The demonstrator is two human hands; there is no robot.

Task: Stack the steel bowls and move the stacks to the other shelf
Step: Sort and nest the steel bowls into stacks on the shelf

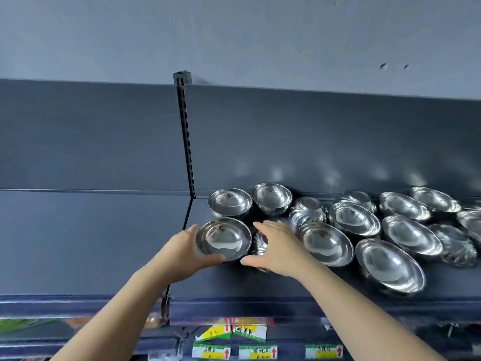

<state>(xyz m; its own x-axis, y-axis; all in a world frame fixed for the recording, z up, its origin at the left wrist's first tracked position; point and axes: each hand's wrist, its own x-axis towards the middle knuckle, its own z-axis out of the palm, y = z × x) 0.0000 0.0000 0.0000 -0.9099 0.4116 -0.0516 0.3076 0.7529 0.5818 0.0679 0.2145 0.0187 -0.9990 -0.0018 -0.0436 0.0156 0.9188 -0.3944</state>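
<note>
Left hand: the left hand (187,252) grips the smooth bowl (223,239) from its side, with the thumb along the near wall and the fingers round the far one.
Right hand: the right hand (279,246) is spread wide with fairly straight fingers over the fluted bowl (260,243). Whether it presses on it, I can't tell.
Bowls: those two sit side by side between the hands. The loose bowls (390,264) lie unstacked to the right of the right hand.
Destination: likely the left-hand shelf (91,243), beyond the left hand.
Slip risk: the steel is polished and the grip is one-handed, so a tilt could let the smooth bowl slide out.
Nesting risk: a fluted bowl may not seat flush with a smooth one, which would leave the stack wobbly.
Knock risk: the right wrist is just beside the neighbouring bowl (325,243), and a careless sweep could shove it toward the front edge.
</note>
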